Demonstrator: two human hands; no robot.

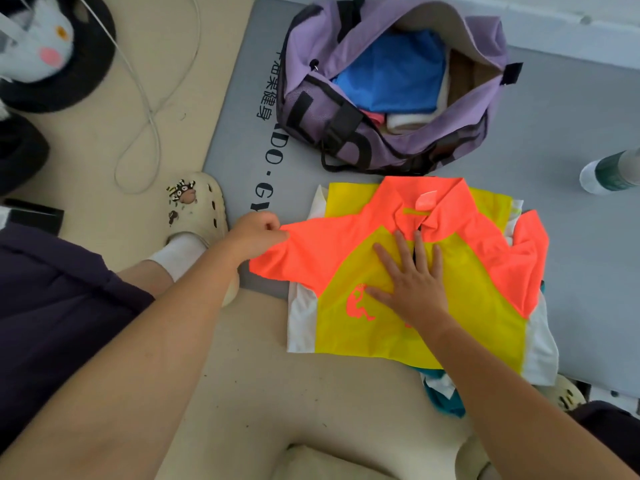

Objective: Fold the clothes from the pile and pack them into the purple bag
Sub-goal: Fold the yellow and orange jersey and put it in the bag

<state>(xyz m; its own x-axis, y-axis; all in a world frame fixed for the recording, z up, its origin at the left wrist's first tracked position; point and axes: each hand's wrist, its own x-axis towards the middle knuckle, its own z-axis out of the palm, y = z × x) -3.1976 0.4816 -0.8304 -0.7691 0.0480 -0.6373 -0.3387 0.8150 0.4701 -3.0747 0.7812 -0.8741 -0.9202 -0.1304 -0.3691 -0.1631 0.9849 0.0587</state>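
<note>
A yellow and orange shirt (412,271) lies spread face up, partly on a grey mat (571,168) and partly on the beige floor (277,393), on top of the remaining pile of clothes (441,393) — white and teal fabric shows from under its lower edge. The shirt has an orange collar and shoulders, a yellow chest with a small orange figure printed on it, and white side panels.

The left hand (256,233) grasps the tip of the shirt's orange sleeve, its fingers curled round the fabric at the edge of the mat. The right hand (414,282) lies flat on the yellow chest just below the collar, fingers straight and spread, holding nothing.

The purple bag (346,98) sits on the mat just beyond the shirt, unzipped and wide open. Inside it are folded clothes: a blue garment (394,77) on top, with white and pink pieces beside it near the bag's front wall.

To the left, a cream clog (199,206) with charms is on the person's foot, beside the mat's corner. A white cable (149,109) loops over the floor, and a plush toy (38,46) rests in the upper left corner. A bottle (609,174) lies on the mat at the right edge.
</note>
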